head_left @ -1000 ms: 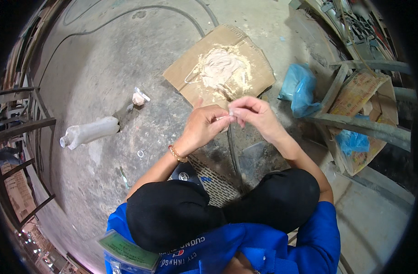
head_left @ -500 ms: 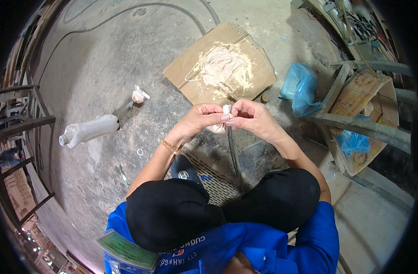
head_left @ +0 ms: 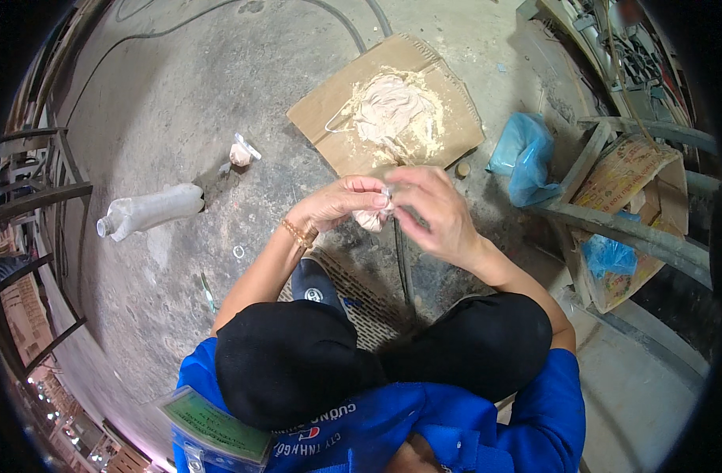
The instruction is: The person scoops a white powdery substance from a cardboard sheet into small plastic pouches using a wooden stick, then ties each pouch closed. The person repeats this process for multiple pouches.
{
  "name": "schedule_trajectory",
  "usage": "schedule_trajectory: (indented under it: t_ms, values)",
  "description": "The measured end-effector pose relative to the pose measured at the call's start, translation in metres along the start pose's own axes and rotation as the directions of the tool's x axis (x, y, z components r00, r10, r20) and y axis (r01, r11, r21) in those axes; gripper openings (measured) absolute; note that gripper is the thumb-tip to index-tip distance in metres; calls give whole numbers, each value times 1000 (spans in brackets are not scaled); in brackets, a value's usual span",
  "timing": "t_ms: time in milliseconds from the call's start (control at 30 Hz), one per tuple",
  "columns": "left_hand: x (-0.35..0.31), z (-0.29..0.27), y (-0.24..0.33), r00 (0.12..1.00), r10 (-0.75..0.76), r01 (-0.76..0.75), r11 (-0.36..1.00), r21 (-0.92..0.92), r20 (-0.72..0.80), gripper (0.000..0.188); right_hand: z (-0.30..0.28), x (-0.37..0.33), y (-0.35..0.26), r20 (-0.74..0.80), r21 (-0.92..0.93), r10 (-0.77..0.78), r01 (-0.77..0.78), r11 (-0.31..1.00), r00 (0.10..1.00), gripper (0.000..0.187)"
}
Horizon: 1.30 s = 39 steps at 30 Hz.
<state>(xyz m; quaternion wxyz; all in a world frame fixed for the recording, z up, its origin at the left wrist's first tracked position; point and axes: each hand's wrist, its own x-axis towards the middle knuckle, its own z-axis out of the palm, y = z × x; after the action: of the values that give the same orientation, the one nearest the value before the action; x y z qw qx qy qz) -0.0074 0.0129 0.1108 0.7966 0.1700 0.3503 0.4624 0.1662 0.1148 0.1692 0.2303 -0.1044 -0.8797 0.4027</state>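
Note:
My left hand [head_left: 341, 202] pinches the gathered neck of a small plastic bag [head_left: 369, 221] with pale pinkish stuff bulging below the fingers. Beside it, my right hand [head_left: 436, 213] has its thumb and fingers apart around the bag's top, slightly blurred, gripping nothing I can see. Just beyond both hands lies a cardboard sheet [head_left: 317, 126], bearing a mound of pinkish paste [head_left: 386, 109] ringed with yellowish powder. A second small knotted bag [head_left: 240, 155] of similar stuff rests on the floor to the left.
A cloudy plastic bottle [head_left: 156, 211] lies at left, with a white ring [head_left: 238, 251] nearer me. On the right are a blue plastic bag [head_left: 522, 158], a small round brown piece [head_left: 462, 169] and a metal frame [head_left: 625, 229] beside a printed carton [head_left: 613, 177]. A hose [head_left: 242, 8] crosses the far floor.
My right hand has come off the bag's neck and its fingers have spread. The left hand keeps its pinch on the bag. The whole view has shifted slightly.

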Motion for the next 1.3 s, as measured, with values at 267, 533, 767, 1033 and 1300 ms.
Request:
schedule_trajectory:
  t_ms: [267, 533, 767, 1033, 1300]
  values:
    - [3, 4, 17, 1000, -14, 21, 945, 327, -24, 19, -2, -7, 13, 42, 20, 60, -61, 998, 997, 18]
    - [8, 45, -4, 653, 719, 4, 310, 951, -237, 15, 13, -15, 27, 21, 310, 514, -494, 812, 858, 11]
    - [1, 44, -5, 656, 754, 42, -17, 999, -15, 13, 16, -17, 33, 144, 443, 639, -626, 641, 756, 13]
    - [-1, 32, -27, 864, 263, -94, 922, 376, -430, 19, 7, -8, 22, 28, -94, 182, -179, 979, 983, 14]
    - [-8, 38, -12, 939, 169, -240, 946, -218, -298, 27, 7, 1, 11, -27, 257, 379, -360, 897, 925, 13]
